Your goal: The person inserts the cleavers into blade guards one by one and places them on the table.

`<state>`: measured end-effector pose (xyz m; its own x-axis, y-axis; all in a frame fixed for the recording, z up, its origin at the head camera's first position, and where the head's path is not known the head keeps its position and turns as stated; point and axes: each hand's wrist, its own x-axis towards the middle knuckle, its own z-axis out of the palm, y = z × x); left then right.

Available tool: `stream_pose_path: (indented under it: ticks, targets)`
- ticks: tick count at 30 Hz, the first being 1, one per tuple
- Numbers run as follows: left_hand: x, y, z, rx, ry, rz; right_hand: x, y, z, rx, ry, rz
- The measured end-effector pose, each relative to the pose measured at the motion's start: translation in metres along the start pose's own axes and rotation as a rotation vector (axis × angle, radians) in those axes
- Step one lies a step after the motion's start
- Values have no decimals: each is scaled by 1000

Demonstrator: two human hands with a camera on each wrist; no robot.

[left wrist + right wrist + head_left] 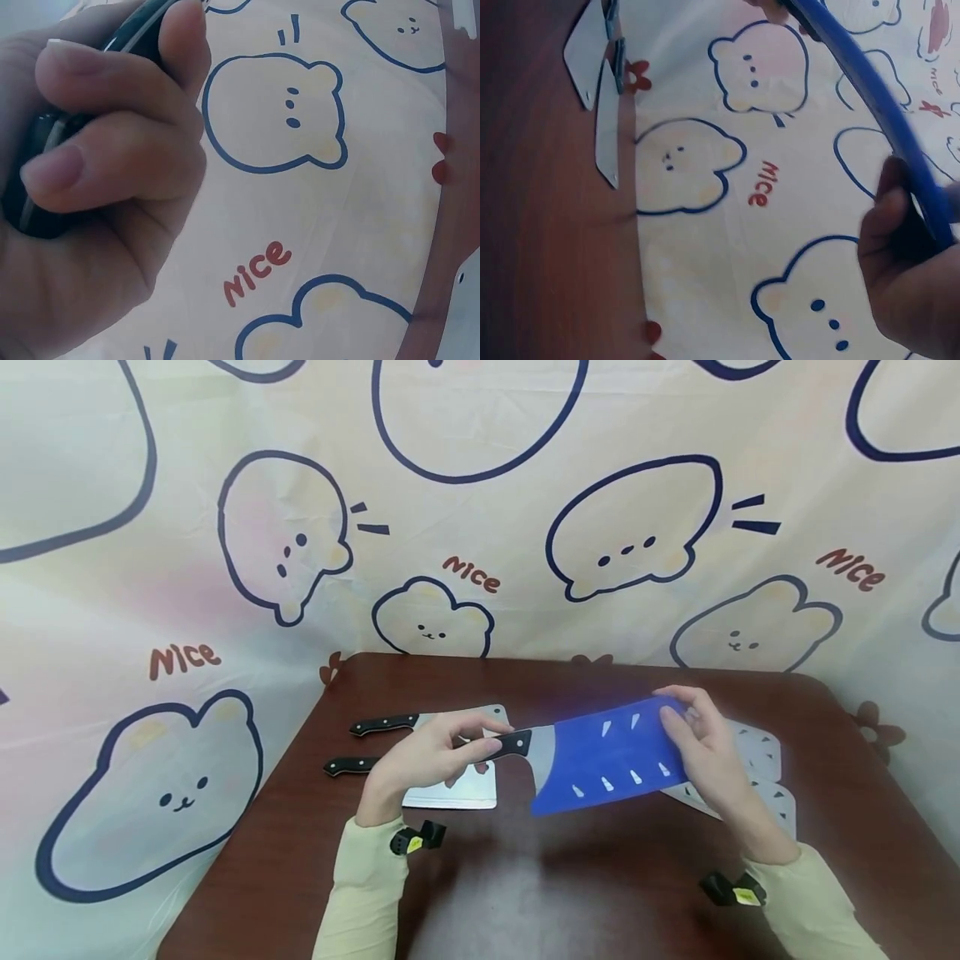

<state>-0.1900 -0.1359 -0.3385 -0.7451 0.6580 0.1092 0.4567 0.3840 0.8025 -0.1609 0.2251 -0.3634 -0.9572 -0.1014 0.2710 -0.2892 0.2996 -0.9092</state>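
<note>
A cleaver with a black handle (514, 743) is held up over the table, its blade (543, 747) mostly covered by a blue slotted sheath (592, 756). A strip of bare metal shows between handle and sheath. My left hand (435, 753) grips the handle; in the left wrist view, fingers curl round the dark handle (37, 195). At the far end, my right hand (705, 747) pinches the sheath between thumb and fingers. The right wrist view shows the blue sheath (889, 105) edge-on, with the right hand (915, 292) at its lower end.
Two more black-handled cleavers lie behind my left hand, one farther back (487, 716) and one nearer (450, 798). White slotted sheaths (759, 752) lie beyond the right hand, partly hidden. The brown table (495, 893) meets a printed cloth (517, 610) behind.
</note>
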Motion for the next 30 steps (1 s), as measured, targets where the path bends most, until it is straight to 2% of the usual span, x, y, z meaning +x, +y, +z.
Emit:
stream_pose_path:
  ticks: [6,11,15,19,24,30]
  targets:
    - [-4,-8,0,10,-61,-27,-2,6,-15,-219,-215,35]
    - [-5,-16,4,128,-121,-61,-8,18,-19,-329,-337,70]
    - [-4,-22,10,209,-170,-101,-12,31,-20,-298,-411,117]
    - [-3,-29,18,228,-230,-151,-14,47,-20,-269,-476,115]
    - [-4,-39,30,242,-308,-205,-16,63,-20,-212,-610,110]
    - [-2,-48,42,272,-371,-222,-19,74,-19,-191,-743,76]
